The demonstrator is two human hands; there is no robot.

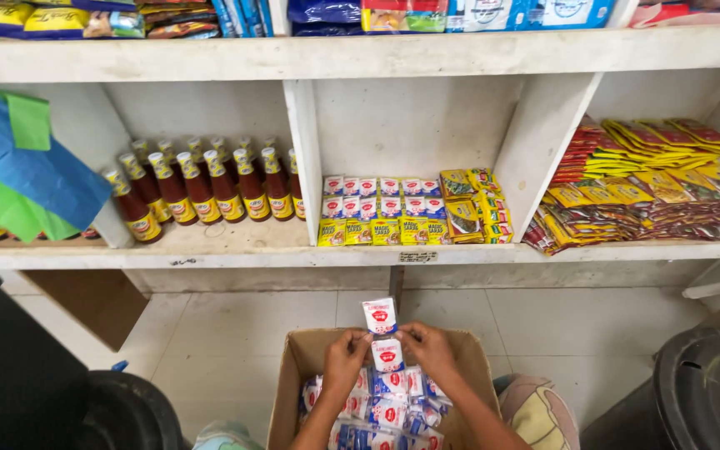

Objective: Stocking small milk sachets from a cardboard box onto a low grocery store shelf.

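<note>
At the far left, blue and green plastic bags (18,171) hang beside the white wooden shelf (293,254). In its left compartment stand rows of brown sauce bottles (210,187) with yellow caps, all upright. The middle compartment holds small white-and-red sachets and yellow sachets (385,218) packed in rows near the front edge.

Below, on the tiled floor, sits an open cardboard box (297,375) full of more white-and-red sachets. Over it, the left hand (345,360) has its fingers closed together, pinching the left edge of a strip of sachets (383,335). The right hand (427,350) is likewise closed, fingertips clamped on the strip's right edge at about the same height. The strip stands upright between the two hands, its long axis vertical: the top sachet rises clear above the fingers toward the shelf, the next one hangs level with the knuckles, and its lower end runs down into the box. Its printed faces look toward the camera.

Farther right, the third compartment holds stacks of yellow and red flat packets (643,179), lying tilted. A dark round bin (710,392) stands at the lower right corner.
</note>
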